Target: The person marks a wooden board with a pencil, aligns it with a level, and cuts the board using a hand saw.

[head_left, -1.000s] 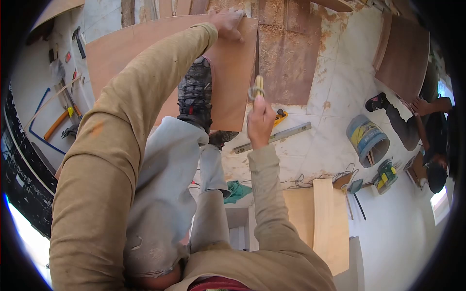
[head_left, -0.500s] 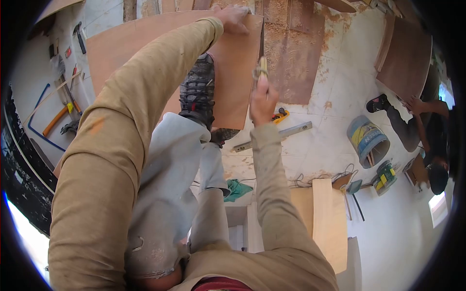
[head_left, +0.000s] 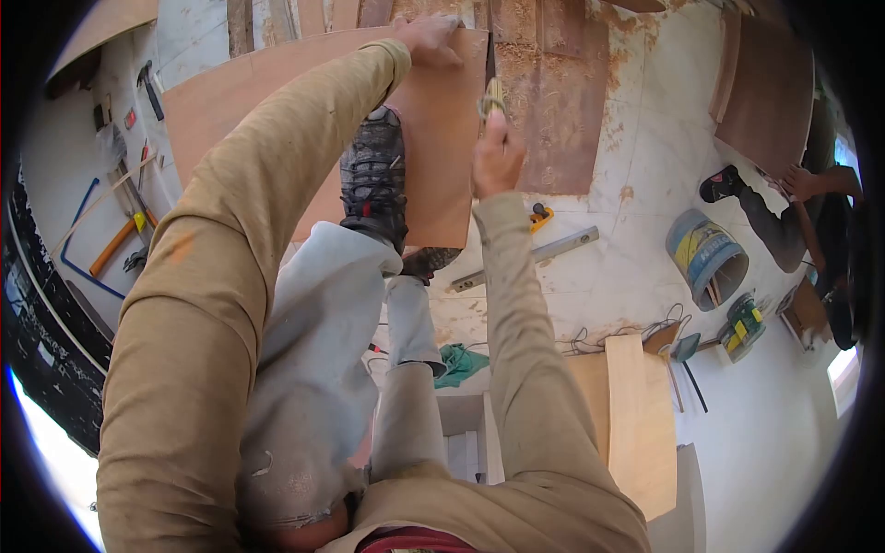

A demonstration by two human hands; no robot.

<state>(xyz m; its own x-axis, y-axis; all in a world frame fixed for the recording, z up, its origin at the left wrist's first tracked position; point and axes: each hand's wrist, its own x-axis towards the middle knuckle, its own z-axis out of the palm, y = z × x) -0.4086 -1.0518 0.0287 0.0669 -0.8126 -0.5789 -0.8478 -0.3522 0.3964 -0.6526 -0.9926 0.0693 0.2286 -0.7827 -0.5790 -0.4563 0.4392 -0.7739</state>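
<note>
A thin reddish-brown wooden board (head_left: pixel 442 138) lies under my dark lace-up shoe (head_left: pixel 373 175), which presses on its face. My left hand (head_left: pixel 430 41) grips the board's far edge near the right corner, thumb on the face. In my right hand (head_left: pixel 498 161), closed in a fist, is a handsaw (head_left: pixel 490 69) with a pale wooden handle and a dark, narrow blade. The blade runs along the right edge of the board and points away from me. Whether its teeth touch the wood cannot be made out.
Shaving-covered boards (head_left: pixel 562 120) lie beyond. A spirit level (head_left: pixel 525 260) and yellow tool (head_left: pixel 541 218) sit near my right forearm. At right are a bucket (head_left: pixel 705 253) and a crouching person (head_left: pixel 820 212) with another board. A hammer (head_left: pixel 149 90) and blue-framed tool (head_left: pixel 74 221) lie left.
My right hand has pushed forward with the handsaw along the board's edge. My left hand and shoe keep their places on the board; the view has shifted slightly.
</note>
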